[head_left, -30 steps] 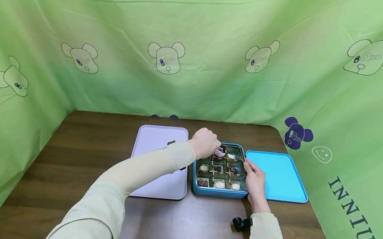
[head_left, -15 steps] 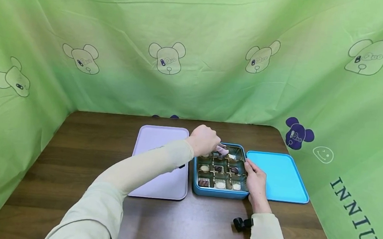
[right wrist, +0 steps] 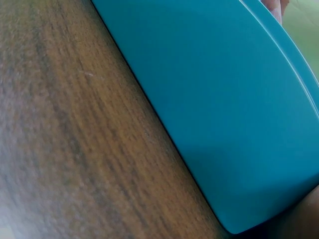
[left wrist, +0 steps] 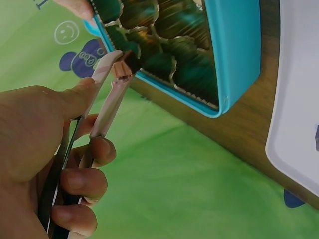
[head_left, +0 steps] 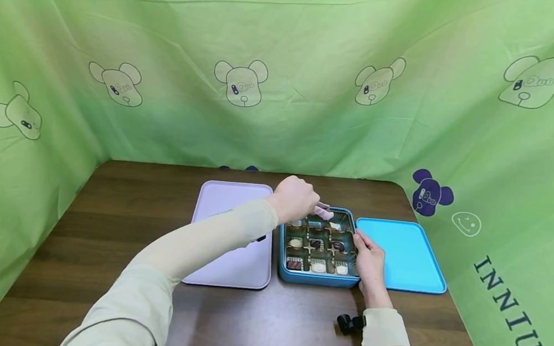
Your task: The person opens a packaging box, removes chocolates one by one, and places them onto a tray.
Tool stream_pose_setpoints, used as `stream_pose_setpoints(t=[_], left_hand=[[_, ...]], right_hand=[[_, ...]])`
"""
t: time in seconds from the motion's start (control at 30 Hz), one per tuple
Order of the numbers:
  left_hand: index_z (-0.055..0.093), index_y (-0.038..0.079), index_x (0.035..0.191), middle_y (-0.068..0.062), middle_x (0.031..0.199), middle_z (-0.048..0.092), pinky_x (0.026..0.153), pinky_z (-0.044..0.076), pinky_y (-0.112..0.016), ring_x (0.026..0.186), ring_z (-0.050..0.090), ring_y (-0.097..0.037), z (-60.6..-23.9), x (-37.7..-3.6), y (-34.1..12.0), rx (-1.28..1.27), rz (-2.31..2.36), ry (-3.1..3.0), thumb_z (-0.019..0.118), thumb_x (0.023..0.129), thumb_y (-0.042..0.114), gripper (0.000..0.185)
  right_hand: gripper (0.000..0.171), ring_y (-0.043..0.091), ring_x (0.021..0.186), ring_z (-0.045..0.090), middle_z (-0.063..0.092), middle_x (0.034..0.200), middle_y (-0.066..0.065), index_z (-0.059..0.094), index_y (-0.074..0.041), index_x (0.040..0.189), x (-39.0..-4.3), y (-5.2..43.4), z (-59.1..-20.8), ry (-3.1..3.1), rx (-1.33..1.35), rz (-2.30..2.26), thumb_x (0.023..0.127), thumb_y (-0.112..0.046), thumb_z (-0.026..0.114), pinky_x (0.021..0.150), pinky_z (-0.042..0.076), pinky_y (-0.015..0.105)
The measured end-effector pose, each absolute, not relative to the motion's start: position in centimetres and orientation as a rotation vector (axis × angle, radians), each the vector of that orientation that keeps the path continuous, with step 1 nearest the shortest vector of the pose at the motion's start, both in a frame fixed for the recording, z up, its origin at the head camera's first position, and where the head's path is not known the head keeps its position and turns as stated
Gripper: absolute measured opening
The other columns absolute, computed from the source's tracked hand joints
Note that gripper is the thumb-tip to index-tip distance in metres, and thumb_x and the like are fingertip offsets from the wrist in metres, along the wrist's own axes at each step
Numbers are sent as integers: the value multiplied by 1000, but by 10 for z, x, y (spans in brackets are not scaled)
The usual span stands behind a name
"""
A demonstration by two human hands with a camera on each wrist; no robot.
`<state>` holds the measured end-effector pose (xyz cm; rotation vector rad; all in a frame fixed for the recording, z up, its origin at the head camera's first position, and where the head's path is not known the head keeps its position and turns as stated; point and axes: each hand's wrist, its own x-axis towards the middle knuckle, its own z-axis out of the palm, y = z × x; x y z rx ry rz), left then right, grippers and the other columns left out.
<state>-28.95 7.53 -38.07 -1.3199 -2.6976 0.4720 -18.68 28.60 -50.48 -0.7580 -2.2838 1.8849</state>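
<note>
In the head view my left hand [head_left: 294, 200] is over the back left corner of a blue box [head_left: 317, 279]. It holds a pair of tongs [head_left: 323, 213] with pale pink tips. The left wrist view shows those tips pinching a brown chocolate [left wrist: 130, 62] above the box's divided gold tray. My right hand [head_left: 371, 263] grips the box's right wall, thumb at the rim. Several dark and white chocolates sit in the tray's compartments, among them a dark one [head_left: 338, 246] in the middle row.
Left of the box lies a lilac tray [head_left: 227, 274], partly covered by my left forearm. A bright blue lid-like tray [head_left: 414, 258] lies to the right. A green printed curtain [head_left: 280, 140] hangs round the wooden table [head_left: 117, 219].
My left hand has shifted slightly away from me, and the tong tips have risen toward the back of the box. The right hand has stayed on the box wall.
</note>
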Motion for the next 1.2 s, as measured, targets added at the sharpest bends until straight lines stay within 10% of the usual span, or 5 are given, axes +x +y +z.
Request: stream_pose_setpoints(t=[1.2], left_hand=[[75,23,87,5,77,69,59,54,-36,63,61,-15,-359,-306,16,-1123,348,-2784,60,99,50,33]], right_hand=[[51,27,151,24,34,161,10,42,-9,154,-187,287,-507,-2280,-745,1884,109,-33,46,121,24,44]])
